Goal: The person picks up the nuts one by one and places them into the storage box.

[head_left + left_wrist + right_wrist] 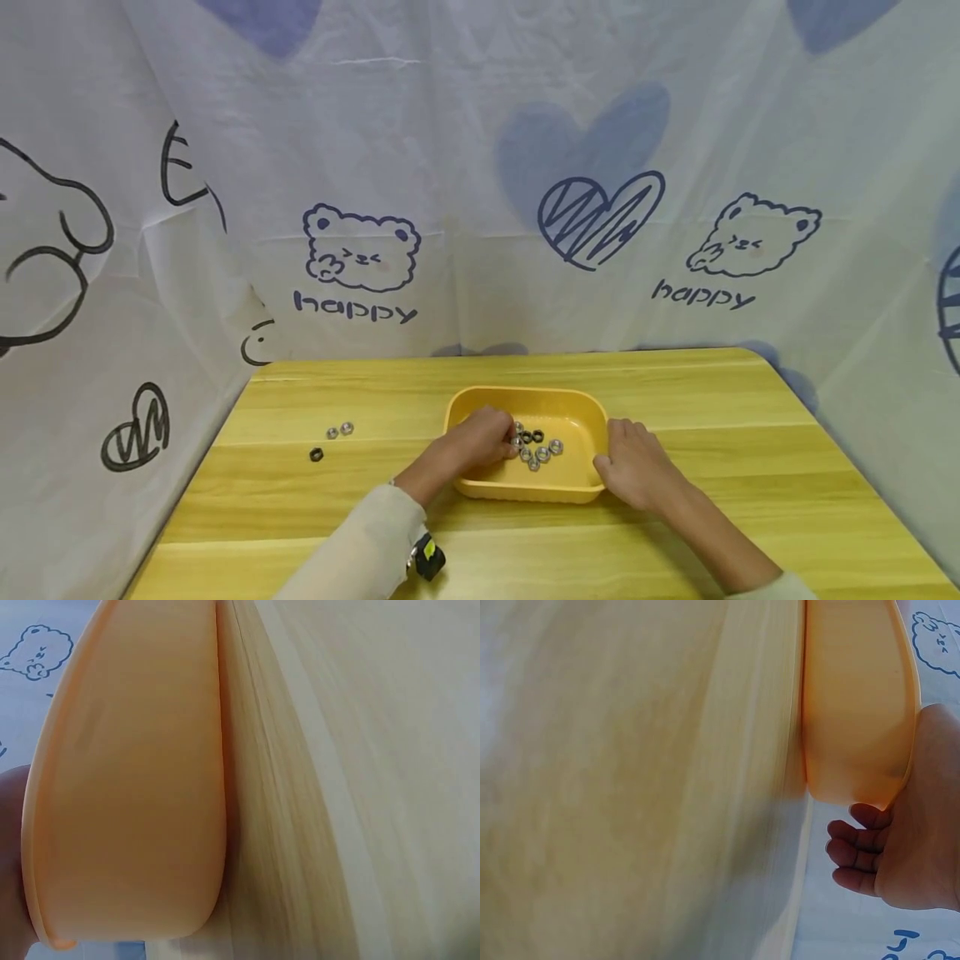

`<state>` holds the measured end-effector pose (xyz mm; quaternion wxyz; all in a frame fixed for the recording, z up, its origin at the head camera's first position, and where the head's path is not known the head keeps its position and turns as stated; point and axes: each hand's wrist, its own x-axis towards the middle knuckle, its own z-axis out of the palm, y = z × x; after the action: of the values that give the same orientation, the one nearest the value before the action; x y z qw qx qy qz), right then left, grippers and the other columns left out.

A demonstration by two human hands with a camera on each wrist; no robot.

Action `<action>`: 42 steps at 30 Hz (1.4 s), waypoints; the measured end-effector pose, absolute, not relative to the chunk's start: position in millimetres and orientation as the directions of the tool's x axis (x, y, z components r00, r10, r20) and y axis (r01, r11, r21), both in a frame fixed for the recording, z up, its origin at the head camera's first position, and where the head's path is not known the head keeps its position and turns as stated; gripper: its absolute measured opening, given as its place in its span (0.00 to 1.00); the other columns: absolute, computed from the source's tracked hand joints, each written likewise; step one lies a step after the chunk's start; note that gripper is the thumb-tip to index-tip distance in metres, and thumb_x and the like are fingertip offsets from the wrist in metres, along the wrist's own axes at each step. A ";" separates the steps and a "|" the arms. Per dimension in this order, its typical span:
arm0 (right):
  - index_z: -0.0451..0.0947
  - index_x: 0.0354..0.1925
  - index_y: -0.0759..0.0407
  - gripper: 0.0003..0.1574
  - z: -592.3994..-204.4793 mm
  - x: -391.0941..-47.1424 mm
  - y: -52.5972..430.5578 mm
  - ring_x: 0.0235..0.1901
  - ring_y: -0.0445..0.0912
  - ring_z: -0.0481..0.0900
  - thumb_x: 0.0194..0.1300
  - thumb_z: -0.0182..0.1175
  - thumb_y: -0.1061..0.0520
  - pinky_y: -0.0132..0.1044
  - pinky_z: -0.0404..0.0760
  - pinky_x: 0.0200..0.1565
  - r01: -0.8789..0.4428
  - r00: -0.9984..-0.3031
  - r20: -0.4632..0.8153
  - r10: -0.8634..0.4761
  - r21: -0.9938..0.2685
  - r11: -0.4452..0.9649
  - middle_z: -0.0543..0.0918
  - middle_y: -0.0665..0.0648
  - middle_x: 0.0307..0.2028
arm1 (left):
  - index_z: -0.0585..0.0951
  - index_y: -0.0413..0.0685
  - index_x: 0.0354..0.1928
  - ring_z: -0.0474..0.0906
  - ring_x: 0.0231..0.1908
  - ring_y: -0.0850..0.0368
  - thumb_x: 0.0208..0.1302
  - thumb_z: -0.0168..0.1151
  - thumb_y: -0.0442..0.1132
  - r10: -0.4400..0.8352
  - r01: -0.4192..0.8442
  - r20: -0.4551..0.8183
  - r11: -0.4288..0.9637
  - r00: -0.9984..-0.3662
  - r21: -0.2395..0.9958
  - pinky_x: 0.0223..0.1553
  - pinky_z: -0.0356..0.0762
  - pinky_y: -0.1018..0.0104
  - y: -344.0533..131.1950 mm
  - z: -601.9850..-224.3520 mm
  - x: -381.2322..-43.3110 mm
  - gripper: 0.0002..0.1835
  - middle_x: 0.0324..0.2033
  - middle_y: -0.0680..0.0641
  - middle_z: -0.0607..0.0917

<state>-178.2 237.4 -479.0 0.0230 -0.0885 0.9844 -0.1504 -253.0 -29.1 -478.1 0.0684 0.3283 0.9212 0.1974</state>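
Observation:
A yellow plastic tray (581, 417) sits on the table, with several hex nuts (543, 454) bunched near its middle, mostly silver and a few dark. My left hand (483, 437) reaches over the near-left rim into the tray. Its fingertips are down against the left side of the nuts; whether they pinch one is hidden. In the left wrist view the tray wall (135, 772) covers most of that hand. At the right end, my right hand (633, 462) grips the rim, thumb on the inner side. The right wrist view shows its curled fingers (859, 859) by the tray's corner.
On the table's left side lie two silver nuts (340, 430) and one dark nut (317, 454). A wood-grain table (750, 433) carries everything. Behind and beside it hangs a white cloth (465, 167) with printed bears and hearts.

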 end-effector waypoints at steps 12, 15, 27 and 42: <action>0.68 0.57 0.75 0.26 -476.6 -177.2 236.4 0.45 0.57 0.71 0.72 0.50 0.54 0.52 0.71 0.48 -0.179 -0.983 0.004 -0.186 -0.291 0.940 0.76 0.67 0.48 | 0.88 0.44 0.35 0.72 0.25 0.65 0.64 0.73 0.38 0.620 0.571 0.013 0.713 -0.784 0.407 0.30 0.71 0.73 -27.5 -476.0 -249.4 0.05 0.28 0.52 0.87; 0.68 0.56 0.75 0.26 -476.1 -177.1 236.4 0.44 0.56 0.71 0.72 0.50 0.54 0.51 0.71 0.48 -0.179 -0.983 0.004 -0.186 -0.291 0.940 0.76 0.67 0.48 | 0.89 0.43 0.36 0.72 0.26 0.65 0.64 0.73 0.38 0.614 0.562 0.004 0.721 -0.790 0.405 0.31 0.72 0.73 -27.2 -476.5 -249.7 0.05 0.29 0.51 0.88; 0.68 0.56 0.75 0.26 -474.7 -177.5 236.9 0.45 0.57 0.71 0.72 0.50 0.54 0.52 0.71 0.48 -0.180 -0.982 -0.007 -0.190 -0.288 0.941 0.76 0.66 0.47 | 0.83 0.48 0.27 0.65 0.20 0.64 0.64 0.73 0.39 0.594 0.538 -0.022 0.743 -0.804 0.399 0.25 0.64 0.72 -30.4 -473.9 -247.5 0.10 0.19 0.55 0.76; 0.70 0.51 0.73 0.21 -473.7 -176.8 235.8 0.42 0.55 0.72 0.70 0.51 0.55 0.51 0.72 0.47 -0.183 -0.983 0.020 -0.185 -0.284 0.941 0.76 0.63 0.42 | 0.86 0.48 0.36 0.79 0.29 0.61 0.69 0.66 0.41 0.588 0.577 0.056 0.765 -0.807 0.285 0.31 0.77 0.69 -40.3 -462.4 -236.2 0.06 0.33 0.51 0.88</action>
<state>-176.8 235.8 -473.7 0.0033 -0.0932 0.9852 -0.1440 -236.2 -40.3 -462.4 0.0184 0.3100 0.9394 0.1454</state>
